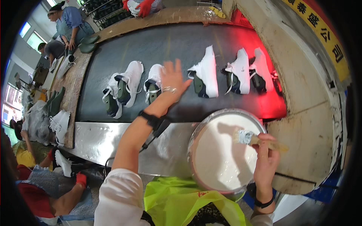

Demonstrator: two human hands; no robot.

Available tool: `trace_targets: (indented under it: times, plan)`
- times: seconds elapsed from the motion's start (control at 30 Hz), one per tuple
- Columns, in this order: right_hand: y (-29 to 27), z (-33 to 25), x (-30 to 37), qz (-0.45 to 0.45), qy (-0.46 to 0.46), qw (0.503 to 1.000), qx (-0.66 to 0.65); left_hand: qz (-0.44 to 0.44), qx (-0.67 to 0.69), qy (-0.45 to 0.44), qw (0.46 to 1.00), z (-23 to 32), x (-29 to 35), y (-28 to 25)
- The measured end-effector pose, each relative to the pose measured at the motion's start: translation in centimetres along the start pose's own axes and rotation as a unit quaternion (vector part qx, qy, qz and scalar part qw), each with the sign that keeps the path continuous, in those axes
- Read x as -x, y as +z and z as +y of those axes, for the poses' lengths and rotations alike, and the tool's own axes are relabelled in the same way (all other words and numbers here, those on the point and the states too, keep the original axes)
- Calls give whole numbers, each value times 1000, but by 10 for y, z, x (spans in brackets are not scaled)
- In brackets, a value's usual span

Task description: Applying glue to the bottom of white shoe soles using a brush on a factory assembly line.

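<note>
My left hand [174, 81] is stretched out over a dark conveyor belt [158, 45], fingers spread and holding nothing. Right beside it is a white shoe [154, 73] with a dark green insert; whether the hand touches it I cannot tell. My right hand [266, 158] grips a flat paintbrush [254, 139], its whitened bristles over a round tub [193, 141] of white liquid [222, 158]. Further left on the belt lies a pair of white shoes [132, 77]. To the right sit a white shoe on its side [209, 73] and two more white shoes [241, 69], the last under red light.
A metal ledge [94, 139] runs along the belt's near edge. At right, a worn beige housing [301, 139] borders the glowing red opening. Co-workers are at left, one in red gloves [81, 179] near a white shoe [63, 162]. Another person's red gloves [144, 7] show across the belt.
</note>
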State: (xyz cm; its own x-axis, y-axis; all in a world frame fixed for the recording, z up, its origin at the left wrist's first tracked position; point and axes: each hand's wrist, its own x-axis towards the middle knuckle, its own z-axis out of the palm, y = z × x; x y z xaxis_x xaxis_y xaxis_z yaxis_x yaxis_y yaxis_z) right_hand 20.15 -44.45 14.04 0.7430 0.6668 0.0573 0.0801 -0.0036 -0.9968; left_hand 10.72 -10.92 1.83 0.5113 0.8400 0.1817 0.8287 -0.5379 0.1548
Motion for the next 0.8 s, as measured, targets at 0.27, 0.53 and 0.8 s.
trace_targets:
  times: [0.27, 0.53, 0.8]
  plan:
    - [13, -17, 27, -29, -5, 999, -34, -71, 193, -352, 913, -83, 44, 37]
    - [-3, -10, 36, 6, -8, 1000, -15, -213, 299, -427, 826, -173, -6, 63]
    - [-15, 1, 34, 45, 17, 998, -26, -72, 203, -381, 899, -113, 2, 26]
